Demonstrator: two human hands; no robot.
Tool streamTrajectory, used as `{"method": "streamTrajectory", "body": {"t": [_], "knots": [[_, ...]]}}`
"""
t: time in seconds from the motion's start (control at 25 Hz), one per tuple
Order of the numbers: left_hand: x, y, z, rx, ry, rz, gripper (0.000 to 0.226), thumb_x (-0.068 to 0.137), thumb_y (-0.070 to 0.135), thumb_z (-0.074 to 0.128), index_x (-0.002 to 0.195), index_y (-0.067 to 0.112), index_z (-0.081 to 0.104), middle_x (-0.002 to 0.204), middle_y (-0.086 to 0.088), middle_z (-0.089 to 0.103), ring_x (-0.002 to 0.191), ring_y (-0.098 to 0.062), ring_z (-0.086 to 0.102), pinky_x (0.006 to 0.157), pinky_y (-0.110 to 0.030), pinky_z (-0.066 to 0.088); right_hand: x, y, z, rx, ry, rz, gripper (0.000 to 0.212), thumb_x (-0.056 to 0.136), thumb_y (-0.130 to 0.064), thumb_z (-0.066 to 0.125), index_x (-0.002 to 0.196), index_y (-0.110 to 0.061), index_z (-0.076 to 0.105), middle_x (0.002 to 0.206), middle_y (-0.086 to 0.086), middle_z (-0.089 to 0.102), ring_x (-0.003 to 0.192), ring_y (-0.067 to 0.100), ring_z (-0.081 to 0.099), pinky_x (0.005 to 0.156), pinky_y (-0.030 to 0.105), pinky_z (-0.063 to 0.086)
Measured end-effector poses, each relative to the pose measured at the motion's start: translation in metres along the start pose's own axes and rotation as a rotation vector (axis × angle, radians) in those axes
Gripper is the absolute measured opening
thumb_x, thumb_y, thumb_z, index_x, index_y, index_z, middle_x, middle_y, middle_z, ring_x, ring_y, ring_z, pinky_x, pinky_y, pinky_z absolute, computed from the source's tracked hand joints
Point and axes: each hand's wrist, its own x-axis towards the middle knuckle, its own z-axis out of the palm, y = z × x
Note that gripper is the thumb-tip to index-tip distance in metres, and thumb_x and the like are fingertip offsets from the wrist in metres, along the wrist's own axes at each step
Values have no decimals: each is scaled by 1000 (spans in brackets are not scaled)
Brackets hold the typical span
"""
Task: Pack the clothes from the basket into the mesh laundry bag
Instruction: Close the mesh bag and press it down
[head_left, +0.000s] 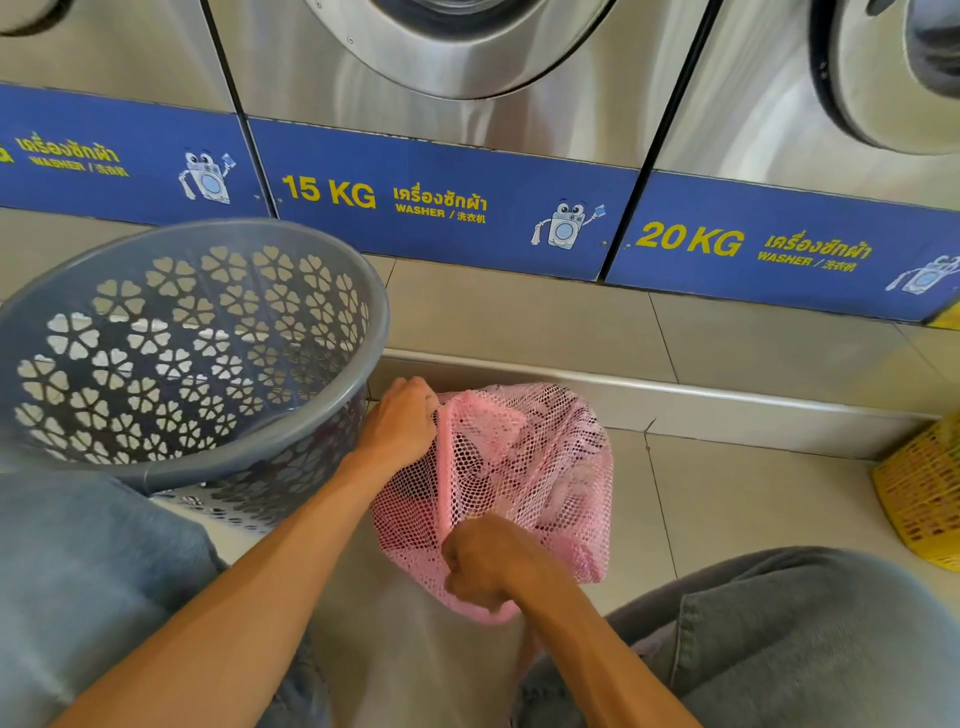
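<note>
Both hands were closed on the pink mesh laundry bag (524, 483), which sat on the floor between them: left hand (402, 423) pinching its far edge, right hand (485, 566) fisted on the near edge. Grey basket (332, 415) sat just left of the left hand.

Stainless-steel front-loading washers (467, 78) with blue labelled base panels (441, 202) span ten to two o'clock above pale glossy floor tiles (727, 499), a yellow plastic basket (919, 493) at three o'clock.
</note>
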Motion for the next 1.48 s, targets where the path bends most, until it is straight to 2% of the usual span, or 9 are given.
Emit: {"method": "streamTrajectory", "body": {"t": [0.2, 0.4, 0.72, 0.84, 1.0, 1.12, 1.24, 1.36, 1.48], "knots": [[4, 5, 0, -95, 105, -52, 20, 95, 6, 47, 80, 18, 53, 97, -1, 55, 85, -18, 55, 71, -32, 44, 4, 15, 2, 76, 59, 53, 11, 90, -20, 59, 89, -11, 67, 87, 9, 71, 72, 22, 67, 72, 38, 62], [7, 16, -8, -743, 10, -272, 24, 104, 19, 39, 102, 10, 60, 88, 0, 59, 80, -13, 53, 67, -25, 42, 5, 35, 9, 200, 311, 293, 18, 99, -26, 50, 98, -20, 66, 82, -2, 65, 70, 16, 61, 70, 30, 57], [-42, 4, 32, -316, -368, 18, 21, 101, 18, 46, 116, 20, 60, 105, 1, 66, 87, -13, 61, 77, -35, 55, 19, 45, 18, 696, 691, 327, 21, 102, -30, 49, 108, -19, 65, 88, -1, 74, 63, 12, 67, 64, 29, 56], [-60, 3, 48, -352, -518, 58, 42, 88, 15, 64, 126, 27, 50, 109, 13, 61, 88, -5, 60, 68, -19, 51, 21, 40, 20, 687, 787, 267, 21, 102, -31, 51, 105, -18, 68, 86, -2, 74, 62, 7, 64, 58, 23, 49], [-56, -7, 58, -210, -224, 63, 15, 99, 22, 55, 111, 24, 63, 98, 7, 68, 84, -10, 68, 73, -33, 60, 17, 42, 14, 651, 610, 214, 23, 97, -37, 58, 113, -23, 68, 103, 0, 76, 79, 14, 69, 76, 31, 56], [-42, -14, 49, -260, -82, -190, 31, 106, 29, 40, 127, 19, 59, 81, 2, 64, 58, -10, 57, 51, -24, 49, 6, 57, 6, 449, 465, 362, 46, 79, -57, 72, 114, -28, 63, 114, -8, 69, 93, 15, 65, 84, 35, 55], [-33, -13, 38, -438, -22, -446, 46, 107, 28, 33, 152, 19, 35, 75, 6, 51, 58, -7, 47, 48, -18, 39, -4, 71, 12, 237, 243, 556, 76, 70, -59, 79, 132, -27, 49, 131, 4, 56, 114, 25, 59, 91, 40, 53], [-31, -9, 35, -725, 17, -669, 47, 107, 22, 36, 153, 15, 34, 124, -10, 60, 109, -25, 60, 87, -38, 53, -3, 73, 25, 229, 167, 635, 62, 87, -42, 70, 140, -26, 43, 129, 2, 61, 116, 24, 61, 94, 38, 51], [-33, -9, 35, -784, 74, -699, 50, 104, 11, 38, 153, 22, 33, 158, -5, 34, 142, -31, 37, 112, -47, 38, 1, 70, 26, 199, 158, 642, 37, 97, -32, 59, 133, -26, 54, 120, -1, 67, 110, 21, 65, 93, 37, 52]]}}
